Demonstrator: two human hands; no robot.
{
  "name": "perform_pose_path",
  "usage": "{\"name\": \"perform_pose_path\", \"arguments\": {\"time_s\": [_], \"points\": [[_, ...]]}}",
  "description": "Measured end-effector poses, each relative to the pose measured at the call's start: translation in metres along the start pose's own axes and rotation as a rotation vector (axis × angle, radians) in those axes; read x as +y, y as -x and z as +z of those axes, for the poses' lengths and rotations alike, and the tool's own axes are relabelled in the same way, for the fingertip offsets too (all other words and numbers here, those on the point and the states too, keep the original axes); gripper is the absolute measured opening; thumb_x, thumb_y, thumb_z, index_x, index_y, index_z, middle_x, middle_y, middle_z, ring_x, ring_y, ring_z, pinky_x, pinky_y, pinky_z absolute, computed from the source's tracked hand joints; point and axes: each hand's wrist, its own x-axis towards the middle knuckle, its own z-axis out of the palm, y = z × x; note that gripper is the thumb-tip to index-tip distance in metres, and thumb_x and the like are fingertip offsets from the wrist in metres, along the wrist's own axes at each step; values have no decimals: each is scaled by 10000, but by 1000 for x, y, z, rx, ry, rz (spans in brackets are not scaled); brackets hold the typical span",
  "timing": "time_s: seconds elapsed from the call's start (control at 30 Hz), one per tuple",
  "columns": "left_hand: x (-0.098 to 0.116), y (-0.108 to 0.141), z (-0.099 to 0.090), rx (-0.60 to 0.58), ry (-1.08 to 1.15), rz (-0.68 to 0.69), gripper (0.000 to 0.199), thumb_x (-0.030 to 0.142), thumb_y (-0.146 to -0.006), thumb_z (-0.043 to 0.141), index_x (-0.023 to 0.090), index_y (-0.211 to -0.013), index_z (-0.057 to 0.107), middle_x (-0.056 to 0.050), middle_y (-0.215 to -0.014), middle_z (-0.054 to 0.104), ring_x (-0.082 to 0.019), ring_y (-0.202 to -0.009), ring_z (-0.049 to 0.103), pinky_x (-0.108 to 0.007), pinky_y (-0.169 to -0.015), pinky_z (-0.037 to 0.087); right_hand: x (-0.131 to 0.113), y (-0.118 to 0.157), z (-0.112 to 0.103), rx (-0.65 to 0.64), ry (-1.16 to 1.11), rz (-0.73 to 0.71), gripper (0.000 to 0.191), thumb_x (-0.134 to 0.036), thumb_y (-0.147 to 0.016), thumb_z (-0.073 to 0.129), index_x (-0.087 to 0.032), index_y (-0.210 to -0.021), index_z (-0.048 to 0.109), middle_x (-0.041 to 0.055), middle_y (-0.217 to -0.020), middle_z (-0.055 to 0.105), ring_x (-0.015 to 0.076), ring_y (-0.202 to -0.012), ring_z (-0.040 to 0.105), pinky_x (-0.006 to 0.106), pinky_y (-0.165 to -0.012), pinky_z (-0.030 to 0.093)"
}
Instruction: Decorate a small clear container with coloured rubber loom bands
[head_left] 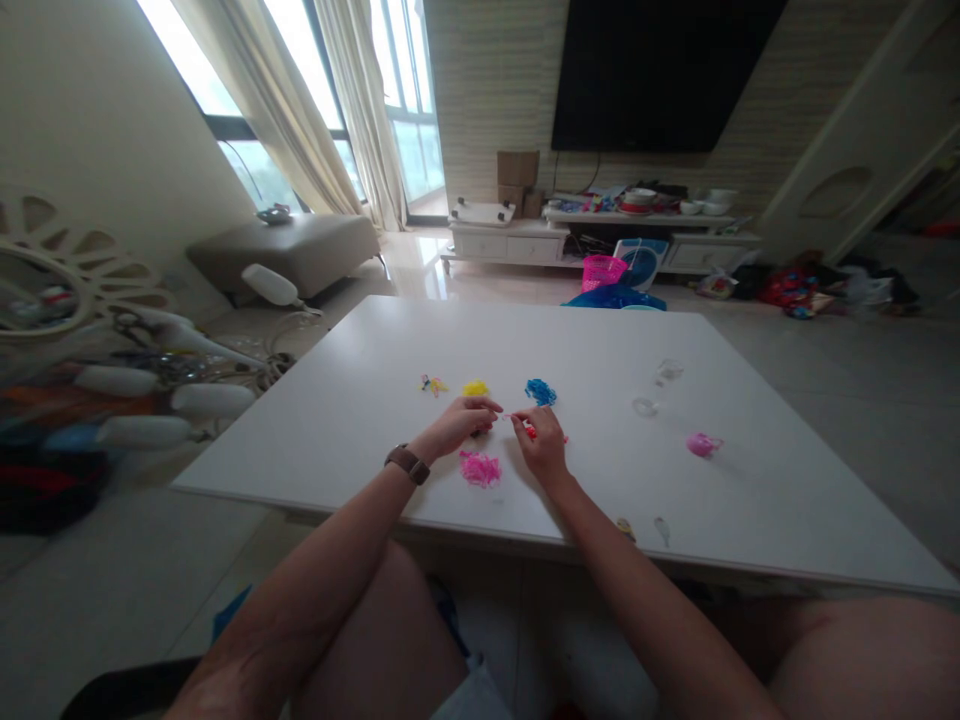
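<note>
My left hand [459, 424], with a brown watch on its wrist, is closed in a pinch above the middle of the white table [600, 345]. Facing it, my right hand [543, 442] is pinched too. Between the fingertips runs a thin pink rubber band [506, 416], small and blurred. Around the hands lie loose piles of what look like small rubber bands: yellow [475, 387], blue [541, 391] and pink [481, 469]. A red pile [531, 431] is partly hidden by my right hand. Something dark under my left hand is mostly covered.
On the left of the table is a small multicoloured cluster [432, 384]. To the right lie a pink bundle [703, 445], a clear ring-shaped item [644, 407] and a clear crumpled bag [669, 370]. Two small items, one brownish [625, 529] and one clear [661, 530], lie near the front edge.
</note>
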Motion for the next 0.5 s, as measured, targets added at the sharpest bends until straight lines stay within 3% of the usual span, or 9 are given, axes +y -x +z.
{"name": "perform_pose_path", "arguments": {"time_s": [0.2, 0.37, 0.5], "points": [[-6, -1, 3, -14, -255, 172, 290, 366, -706, 799, 133, -873, 756, -12, -667, 611, -97, -580, 504, -223, -523, 346, 0, 1, 0, 0, -10, 8, 179, -303, -993, 524, -231, -878, 640, 47, -850, 676, 233, -873, 578, 371, -815, 443], [-7, -3, -1, -32, -283, 173, 315, 422, -761, 742, 120, -854, 749, 11, -575, 540, -89, -521, 443, -218, -487, 285, -1, 1, 0, -16, 17, 1, 209, -318, -1012, 496, -226, -875, 625, 48, -841, 663, 227, -860, 571, 368, -805, 432], [-4, -2, 1, -10, -298, 186, 315, 408, -740, 744, 102, -817, 738, 10, -578, 541, -90, -541, 448, -219, -512, 309, -2, 1, 0, -29, 25, -4, 215, -307, -1012, 499, -224, -840, 598, 45, -819, 638, 223, -842, 554, 360, -779, 414]]}}
